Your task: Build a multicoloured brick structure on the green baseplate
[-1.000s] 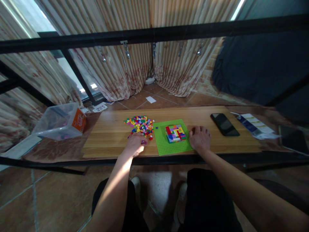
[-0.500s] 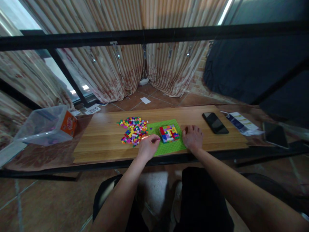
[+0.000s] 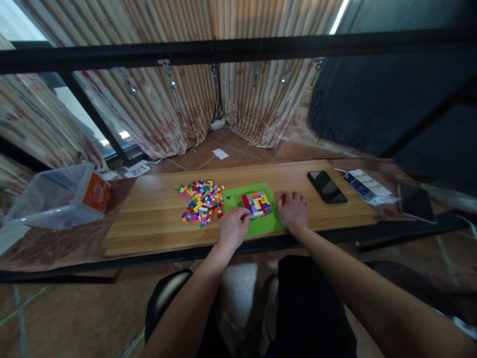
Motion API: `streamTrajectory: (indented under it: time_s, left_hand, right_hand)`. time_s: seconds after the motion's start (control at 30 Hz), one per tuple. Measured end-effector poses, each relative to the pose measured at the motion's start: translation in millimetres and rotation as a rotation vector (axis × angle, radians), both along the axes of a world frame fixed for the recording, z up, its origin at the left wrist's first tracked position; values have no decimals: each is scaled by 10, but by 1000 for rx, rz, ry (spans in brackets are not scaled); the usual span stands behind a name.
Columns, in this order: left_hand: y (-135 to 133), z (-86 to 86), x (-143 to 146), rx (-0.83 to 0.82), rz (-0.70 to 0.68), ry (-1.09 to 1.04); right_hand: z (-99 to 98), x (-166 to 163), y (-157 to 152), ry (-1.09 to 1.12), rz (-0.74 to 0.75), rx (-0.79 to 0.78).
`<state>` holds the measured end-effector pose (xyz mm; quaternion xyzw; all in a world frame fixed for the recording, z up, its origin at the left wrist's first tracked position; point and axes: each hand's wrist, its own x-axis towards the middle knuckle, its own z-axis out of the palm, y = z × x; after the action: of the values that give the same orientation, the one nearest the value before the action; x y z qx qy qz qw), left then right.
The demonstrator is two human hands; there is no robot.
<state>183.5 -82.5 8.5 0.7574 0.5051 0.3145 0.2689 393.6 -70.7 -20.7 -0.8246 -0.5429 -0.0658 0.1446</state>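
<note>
A green baseplate (image 3: 238, 197) lies near the front edge of a wooden board (image 3: 156, 214). On it stands a small square block of many-coloured bricks (image 3: 257, 203). My left hand (image 3: 233, 229) is on the plate's front left part, fingers pinched together right at the block's near left corner; what they hold is too small to make out. Resting on the board at the plate's right edge is my right hand (image 3: 293, 211), fingers curled and lying down beside the block. A heap of loose coloured bricks (image 3: 200, 199) lies left of the plate.
A black phone (image 3: 327, 187) lies on the board to the right, a printed leaflet (image 3: 365, 186) and a dark tablet (image 3: 416, 203) beyond it. A clear plastic tub with an orange label (image 3: 55, 196) stands at the far left. A black bar (image 3: 238, 49) crosses overhead.
My left hand has gone from the loose brick heap rightward onto the green plate, up to the brick block. My right hand has stayed at the plate's right edge.
</note>
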Motion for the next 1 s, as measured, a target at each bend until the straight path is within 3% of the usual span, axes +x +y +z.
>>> streamTrajectory:
  time_s: [0.37, 0.73, 1.0]
  left_hand:
    - [12, 10, 27, 16, 37, 0]
    - [59, -132, 88, -82, 124, -206]
    - [66, -98, 96, -122, 145, -287]
  right_hand:
    - [1, 0, -4, 3, -1, 0]
    - [22, -6, -1, 0, -5, -23]
    - [5, -5, 2, -3, -7, -14]
